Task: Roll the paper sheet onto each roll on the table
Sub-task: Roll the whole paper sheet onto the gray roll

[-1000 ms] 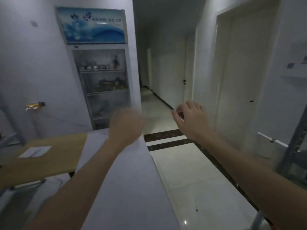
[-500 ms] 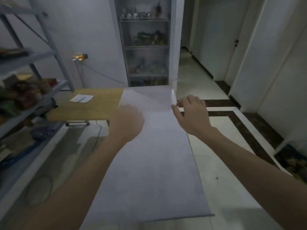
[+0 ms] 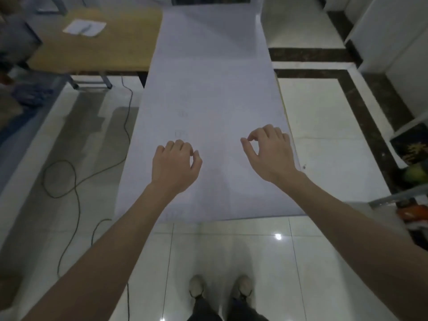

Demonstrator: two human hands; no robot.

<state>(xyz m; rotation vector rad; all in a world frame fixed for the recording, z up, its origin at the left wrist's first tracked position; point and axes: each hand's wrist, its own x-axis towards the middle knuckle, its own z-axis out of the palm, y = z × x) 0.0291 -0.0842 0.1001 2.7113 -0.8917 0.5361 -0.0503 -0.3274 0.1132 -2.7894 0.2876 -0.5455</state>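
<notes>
Item: paper sheet (image 3: 208, 93), long, pale, unrolled flat, running from its near edge to beyond the top of the view; far right corner turned up a little
Location: spread along a support hidden beneath it; far left margin over the end of the wooden desk (image 3: 97, 49); near edge crosswise in front of the person
Roll: none in view; no core seen
Left hand (image 3: 174, 166): over the sheet, left of its middle, well in from the near edge; grip loosely curled, thumb tip close to forefinger, nothing seen between them
Right hand (image 3: 271, 156): over the sheet by its right margin, about level with the other and apart from it; grip likewise loosely curled, pinching nothing visible
Contact: resting on the paper or hovering just above, cannot tell
Step in hand, as judged: taking hold to begin winding; whole visible length flat, so barely begun
Method advised: both hands placed evenly either side of the middle; first turn tight and square to the long margins; equal pressure from each side to avoid a coned, skewed roll
Hazard, as judged: thin paper, apt to crease or kink under a hard pinch
Surroundings: small white note (image 3: 84, 27) on the desk; dark cable (image 3: 76, 181) looped on the tiled floor (image 3: 324, 117); shoes (image 3: 196, 287) at the bottom edge
</notes>
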